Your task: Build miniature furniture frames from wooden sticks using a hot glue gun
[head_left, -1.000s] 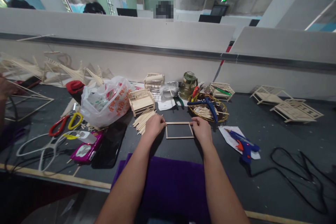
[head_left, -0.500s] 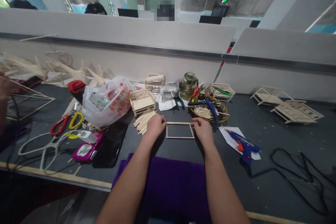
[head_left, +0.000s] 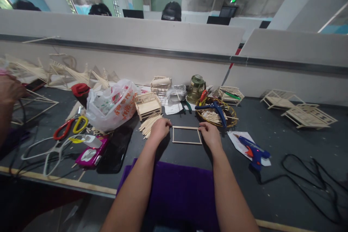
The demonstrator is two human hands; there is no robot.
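Note:
A rectangular frame of thin wooden sticks (head_left: 187, 143) lies flat on the dark table, with a doubled stick along its far side. My left hand (head_left: 161, 129) is closed just beside the frame's far left corner, its fingertips a sliver away from the wood. At the far right corner, my right hand (head_left: 210, 136) pinches the end of the frame between thumb and finger. A pile of loose sticks (head_left: 149, 126) lies to the left of my left hand. Behind it stands a small wooden chair model (head_left: 148, 105).
A wicker basket (head_left: 232, 117) holds sticks and tools. A blue glue gun (head_left: 254, 151) rests on paper at right, its cable (head_left: 301, 185) looping nearby. At left are a plastic bag (head_left: 111, 107), scissors (head_left: 63, 129), a phone (head_left: 115, 150) and another person's hand (head_left: 11, 88).
My left fingertips have drawn slightly away from the frame's corner. My right hand and the frame have hardly moved. The other person's hand at far left has shifted right.

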